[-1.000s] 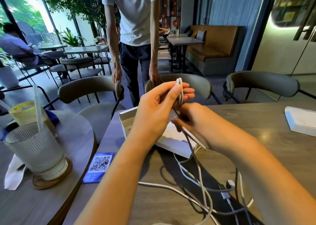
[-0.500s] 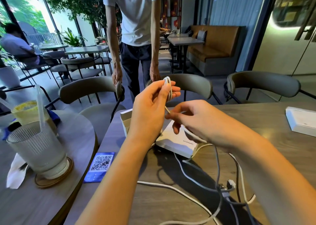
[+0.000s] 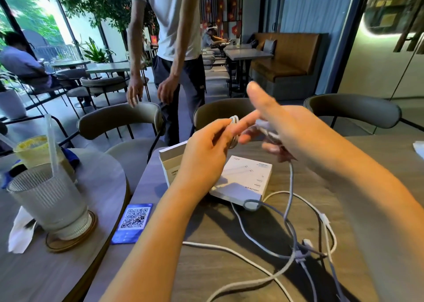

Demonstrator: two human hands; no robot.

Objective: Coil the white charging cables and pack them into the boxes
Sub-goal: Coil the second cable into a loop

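My left hand (image 3: 206, 150) pinches a small white cable coil (image 3: 234, 120) between thumb and fingers, held above the table. My right hand (image 3: 282, 127) is just right of it, blurred by motion, index finger raised, lower fingers curled round the cable's free strand (image 3: 291, 182), which hangs down to the table. Under my hands lies a white box (image 3: 247, 182) with its lid (image 3: 171, 164) standing open. More loose white cables (image 3: 305, 251) sprawl across the table (image 3: 229, 278) in front of me.
A second white box (image 3: 419, 149) peeks in at the right edge. A blue QR card (image 3: 134, 221) lies at the table's left edge. A ribbed glass (image 3: 49, 201) stands on the round side table. A person (image 3: 169, 38) stands behind the chairs (image 3: 119, 123).
My right hand has swung up and to the right, carrying the cable strand round the coil. The standing person has taken both hands off the chair backs and is turning away.
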